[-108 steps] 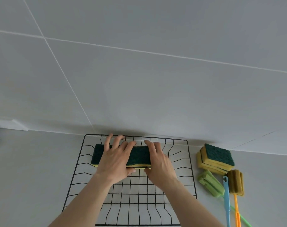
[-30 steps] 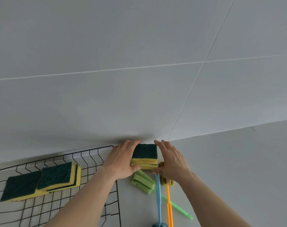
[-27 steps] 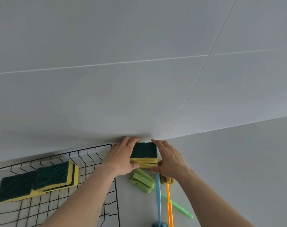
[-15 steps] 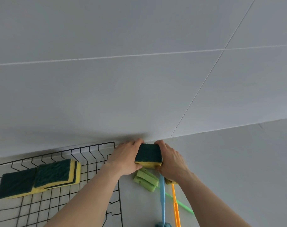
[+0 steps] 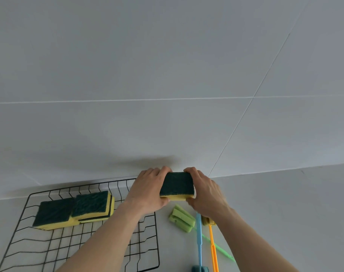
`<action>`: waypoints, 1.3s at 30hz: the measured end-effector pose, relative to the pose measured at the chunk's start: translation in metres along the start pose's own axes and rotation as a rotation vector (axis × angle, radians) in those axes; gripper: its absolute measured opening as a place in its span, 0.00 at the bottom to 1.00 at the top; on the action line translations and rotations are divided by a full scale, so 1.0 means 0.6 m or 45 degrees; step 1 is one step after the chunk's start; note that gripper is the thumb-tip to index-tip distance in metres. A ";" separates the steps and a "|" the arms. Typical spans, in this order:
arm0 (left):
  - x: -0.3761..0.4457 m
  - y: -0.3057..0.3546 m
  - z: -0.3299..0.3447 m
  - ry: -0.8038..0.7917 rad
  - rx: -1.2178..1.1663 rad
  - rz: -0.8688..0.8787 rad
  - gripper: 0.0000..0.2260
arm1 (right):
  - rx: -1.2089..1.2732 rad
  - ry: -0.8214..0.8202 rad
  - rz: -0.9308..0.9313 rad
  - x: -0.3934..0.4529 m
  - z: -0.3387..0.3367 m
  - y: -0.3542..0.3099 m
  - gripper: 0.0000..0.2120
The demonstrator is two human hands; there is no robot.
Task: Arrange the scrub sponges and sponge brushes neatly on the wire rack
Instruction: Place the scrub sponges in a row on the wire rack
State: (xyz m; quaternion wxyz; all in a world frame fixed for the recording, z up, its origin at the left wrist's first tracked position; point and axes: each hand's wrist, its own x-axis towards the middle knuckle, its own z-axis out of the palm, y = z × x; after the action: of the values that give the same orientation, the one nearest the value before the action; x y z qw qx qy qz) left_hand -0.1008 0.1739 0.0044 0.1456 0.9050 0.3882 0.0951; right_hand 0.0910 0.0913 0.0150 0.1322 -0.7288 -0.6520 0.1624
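Observation:
A stack of yellow scrub sponges with a dark green top (image 5: pixel 176 185) is held between my left hand (image 5: pixel 148 190) and my right hand (image 5: pixel 205 191), lifted just above the counter to the right of the black wire rack (image 5: pixel 156 242). Two groups of scrub sponges (image 5: pixel 75 210) lie side by side at the back left of the rack. On the counter below the held stack lie a green sponge brush (image 5: pixel 182 217), a blue-handled brush (image 5: pixel 199 242) and an orange-handled brush (image 5: pixel 212 246), whose yellow head is partly hidden by my right wrist.
A grey tiled wall (image 5: pixel 167 85) rises directly behind the rack and the sponges. The white counter (image 5: pixel 285 213) stretches to the right of the brushes. The rack's front and right portions show bare wire.
Since a second ago both hands have closed on the sponge stack and raised it off the counter; the view has shifted slightly. The sponges on the rack have not moved.

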 end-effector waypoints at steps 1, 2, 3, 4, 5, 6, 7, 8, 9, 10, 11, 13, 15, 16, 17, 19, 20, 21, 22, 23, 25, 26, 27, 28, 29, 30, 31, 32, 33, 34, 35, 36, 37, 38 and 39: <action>-0.009 -0.007 -0.009 0.015 0.000 -0.009 0.33 | -0.003 0.006 -0.018 0.000 0.000 -0.012 0.35; -0.019 -0.014 -0.017 0.026 0.000 -0.020 0.33 | -0.004 0.008 -0.036 0.001 0.001 -0.025 0.35; -0.029 -0.023 -0.024 0.034 0.001 -0.031 0.34 | -0.005 0.006 -0.053 0.001 0.003 -0.037 0.35; -0.040 -0.033 -0.029 0.043 0.001 -0.042 0.34 | -0.004 0.005 -0.071 0.002 0.007 -0.051 0.36; -0.052 -0.043 -0.033 0.050 0.000 -0.057 0.34 | -0.001 0.003 -0.092 0.003 0.013 -0.064 0.36; -0.062 -0.055 -0.038 0.053 0.000 -0.075 0.35 | 0.004 0.002 -0.115 0.006 0.020 -0.077 0.36; -0.073 -0.067 -0.041 0.052 0.001 -0.095 0.36 | 0.010 -0.002 -0.137 0.009 0.028 -0.090 0.36; -0.083 -0.079 -0.044 0.053 0.003 -0.113 0.36 | 0.016 -0.008 -0.157 0.012 0.037 -0.102 0.37; -0.093 -0.090 -0.046 0.057 0.005 -0.129 0.37 | 0.019 -0.015 -0.173 0.015 0.045 -0.114 0.37; -0.103 -0.102 -0.047 0.060 0.007 -0.144 0.37 | 0.020 -0.021 -0.185 0.019 0.053 -0.125 0.37; -0.111 -0.113 -0.048 0.059 0.004 -0.157 0.37 | 0.021 -0.026 -0.193 0.022 0.062 -0.135 0.38; -0.125 -0.134 -0.048 0.058 -0.015 -0.182 0.38 | 0.023 -0.034 -0.209 0.030 0.079 -0.150 0.38; -0.134 -0.154 -0.046 0.055 -0.020 -0.195 0.38 | 0.031 -0.033 -0.232 0.037 0.094 -0.161 0.38; -0.136 -0.163 -0.044 0.050 -0.018 -0.199 0.39 | 0.031 -0.030 -0.244 0.042 0.102 -0.165 0.38; -0.139 -0.172 -0.042 0.044 -0.019 -0.204 0.39 | 0.026 -0.031 -0.252 0.046 0.109 -0.167 0.38; -0.143 -0.187 -0.034 0.045 -0.031 -0.214 0.40 | 0.010 -0.043 -0.261 0.053 0.121 -0.170 0.39; -0.145 -0.193 -0.030 0.048 -0.034 -0.216 0.40 | 0.005 -0.048 -0.267 0.056 0.126 -0.171 0.39; -0.147 -0.198 -0.025 0.048 -0.037 -0.215 0.39 | 0.002 -0.054 -0.275 0.059 0.130 -0.171 0.39; -0.148 -0.204 -0.020 0.052 -0.045 -0.215 0.39 | 0.001 -0.059 -0.285 0.063 0.135 -0.172 0.40; -0.149 -0.210 -0.016 0.063 -0.063 -0.217 0.39 | 0.001 -0.060 -0.295 0.067 0.139 -0.173 0.40; -0.150 -0.221 -0.011 0.076 -0.107 -0.235 0.38 | -0.003 -0.063 -0.299 0.075 0.145 -0.175 0.40; -0.152 -0.226 -0.008 0.070 -0.117 -0.240 0.38 | -0.006 -0.069 -0.297 0.077 0.149 -0.175 0.40; -0.153 -0.231 -0.004 0.062 -0.117 -0.238 0.38 | -0.011 -0.079 -0.294 0.078 0.154 -0.175 0.40; -0.156 -0.234 -0.001 0.056 -0.109 -0.229 0.39 | -0.020 -0.090 -0.292 0.078 0.159 -0.176 0.40; -0.158 -0.236 0.002 0.055 -0.093 -0.218 0.39 | -0.034 -0.098 -0.292 0.076 0.164 -0.178 0.41; -0.159 -0.237 0.004 0.058 -0.063 -0.204 0.38 | -0.049 -0.099 -0.291 0.076 0.168 -0.179 0.41; -0.160 -0.238 0.006 0.059 -0.016 -0.184 0.38 | -0.064 -0.093 -0.290 0.075 0.173 -0.179 0.41; -0.160 -0.236 0.008 0.053 0.044 -0.161 0.38 | -0.083 -0.084 -0.288 0.075 0.178 -0.179 0.41; -0.160 -0.235 0.010 0.044 0.106 -0.140 0.37 | -0.110 -0.074 -0.290 0.074 0.182 -0.179 0.40; -0.160 -0.233 0.012 0.033 0.158 -0.127 0.37 | -0.146 -0.065 -0.295 0.074 0.186 -0.179 0.40; -0.160 -0.231 0.013 0.021 0.195 -0.127 0.37 | -0.184 -0.059 -0.299 0.073 0.190 -0.179 0.39; -0.160 -0.229 0.015 0.008 0.224 -0.132 0.37 | -0.218 -0.055 -0.301 0.072 0.193 -0.179 0.39; -0.160 -0.227 0.017 -0.001 0.251 -0.140 0.37 | -0.246 -0.052 -0.299 0.071 0.197 -0.178 0.38; -0.160 -0.226 0.019 -0.007 0.277 -0.147 0.37 | -0.269 -0.051 -0.295 0.071 0.200 -0.179 0.38; -0.159 -0.226 0.020 -0.013 0.303 -0.156 0.37 | -0.289 -0.055 -0.289 0.071 0.202 -0.179 0.38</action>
State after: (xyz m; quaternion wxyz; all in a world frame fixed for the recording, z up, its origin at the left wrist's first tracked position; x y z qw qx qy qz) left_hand -0.2536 0.1910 -0.0585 0.0445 0.8909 0.4506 0.0347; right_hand -0.0520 0.1439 -0.0548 0.0523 -0.6571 -0.7469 0.0875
